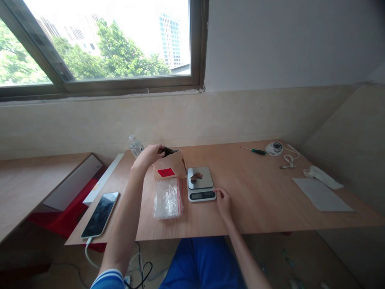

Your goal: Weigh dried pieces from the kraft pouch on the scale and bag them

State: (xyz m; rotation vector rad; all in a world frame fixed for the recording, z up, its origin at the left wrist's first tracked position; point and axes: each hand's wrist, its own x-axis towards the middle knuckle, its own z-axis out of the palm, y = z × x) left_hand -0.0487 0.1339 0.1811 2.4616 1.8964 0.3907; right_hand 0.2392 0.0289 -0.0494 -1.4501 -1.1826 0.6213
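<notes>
My left hand [149, 155] is closed on the top rim of a brown paper bag [169, 166] with a red label, which stands on the wooden table [258, 200]. Right of the bag sits a small digital scale [200, 184] with a brown piece [196, 176] on its platform. My right hand [223, 202] rests on the table at the scale's front right corner, fingers curled and touching the scale. A stack of clear zip bags [167, 198] with red seals lies in front of the paper bag.
A phone [100, 214] on a cable lies at the table's left front corner. A water bottle [136, 145] stands behind the bag. At the far right are a green screwdriver [254, 151], a tape measure [274, 148], white scissors [288, 161], a grey sheet [321, 194].
</notes>
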